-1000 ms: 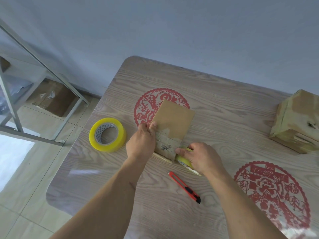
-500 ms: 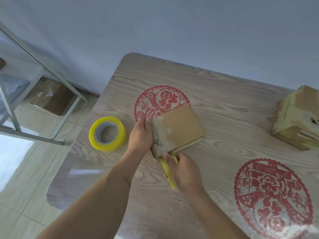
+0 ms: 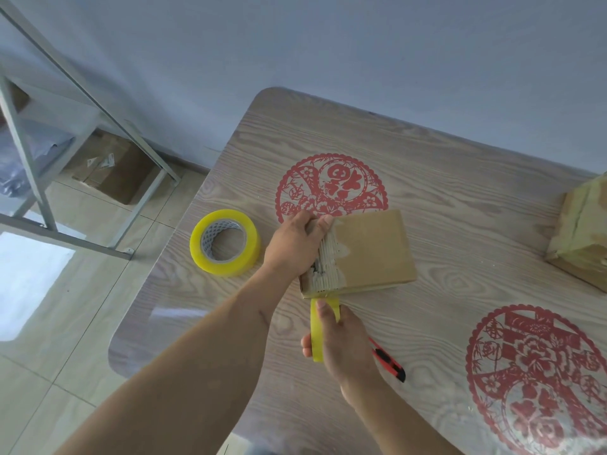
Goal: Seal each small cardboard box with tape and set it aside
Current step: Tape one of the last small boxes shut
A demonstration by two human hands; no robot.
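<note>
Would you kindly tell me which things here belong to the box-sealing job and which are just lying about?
In use:
box, held by the left hand
tape roll, gripped by the right hand
taped boxes, at the right edge

Lying about:
spare roll
cutter
floor carton
rack

Box [image 3: 371, 254]: flat on the table [image 3: 460, 198].
Left hand [image 3: 292, 244]: grips the box's left end.
Right hand [image 3: 341, 343]: just below the box, holds a yellow tape roll [image 3: 318, 326].
Second tape roll [image 3: 226, 246]: left of the box.
Utility knife [image 3: 389, 364]: below the box.
</note>
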